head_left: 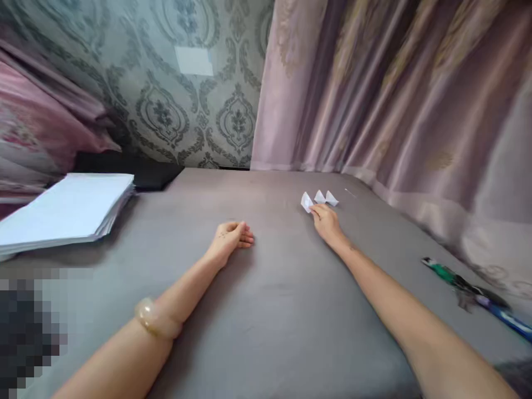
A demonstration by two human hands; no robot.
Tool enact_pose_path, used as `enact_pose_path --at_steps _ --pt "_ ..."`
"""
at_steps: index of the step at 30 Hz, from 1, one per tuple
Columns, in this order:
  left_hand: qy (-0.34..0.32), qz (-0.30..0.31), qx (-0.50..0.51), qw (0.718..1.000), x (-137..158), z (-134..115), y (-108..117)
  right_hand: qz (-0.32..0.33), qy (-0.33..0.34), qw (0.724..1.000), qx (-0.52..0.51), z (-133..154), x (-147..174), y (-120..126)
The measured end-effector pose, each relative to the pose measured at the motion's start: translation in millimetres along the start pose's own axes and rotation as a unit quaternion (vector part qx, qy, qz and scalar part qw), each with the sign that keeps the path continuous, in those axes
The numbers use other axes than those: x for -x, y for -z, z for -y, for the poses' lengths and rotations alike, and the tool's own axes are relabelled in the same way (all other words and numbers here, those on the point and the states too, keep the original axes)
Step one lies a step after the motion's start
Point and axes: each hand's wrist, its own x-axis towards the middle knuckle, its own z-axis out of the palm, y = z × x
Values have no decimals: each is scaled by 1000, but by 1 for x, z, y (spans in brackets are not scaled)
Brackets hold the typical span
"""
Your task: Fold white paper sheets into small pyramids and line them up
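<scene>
My right hand (327, 223) is stretched toward the far side of the table, thumb and fingers pinching a small folded white paper piece (306, 201) at its lower edge. Just beyond it, two similar folded paper pieces (320, 197) stand side by side on the table. My left hand (229, 238) rests on its side on the table, to the left of the paper pieces and nearer to me. Its fingers are loosely bent, partly stretched out, and nothing shows in them. A pale bangle (146, 316) circles the left forearm.
On the left, a thick stack of white paper (70, 205) lies on the grey table (266, 332), in front of a flat black object (155, 176). Several pen-like tools, one green (443, 271), lie at the right edge. Pink curtains (374, 94) border the table's right side.
</scene>
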Motion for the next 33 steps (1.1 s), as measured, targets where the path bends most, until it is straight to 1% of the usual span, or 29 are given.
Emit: enact_pose_path --at_steps 4,10,15,20,24,27,29,31,33 --pt "-5 4 -8 1000 -3 4 1 7 -16 1000 9 -7 -15 -5" --pt "-2 5 -12 1000 -2 3 1 32 -49 998 27 -12 -34 -15" --pt "-4 8 -13 1000 -2 4 2 61 -69 995 37 -15 -42 -21" --pt "-6 11 -14 1000 -3 5 2 66 -86 993 37 -9 -44 -20" --pt "-8 12 -18 1000 -4 6 2 43 -104 993 34 2 -39 -10" --pt "-10 14 -20 1000 -6 7 3 11 -147 988 41 11 -28 0" --pt "-11 16 -21 1000 -6 8 4 4 -173 984 46 18 -17 6" --pt "-11 17 -22 1000 -6 9 4 22 -173 984 42 27 -3 11" --pt "-13 19 -24 999 -6 8 4 56 -145 987 28 43 13 15"
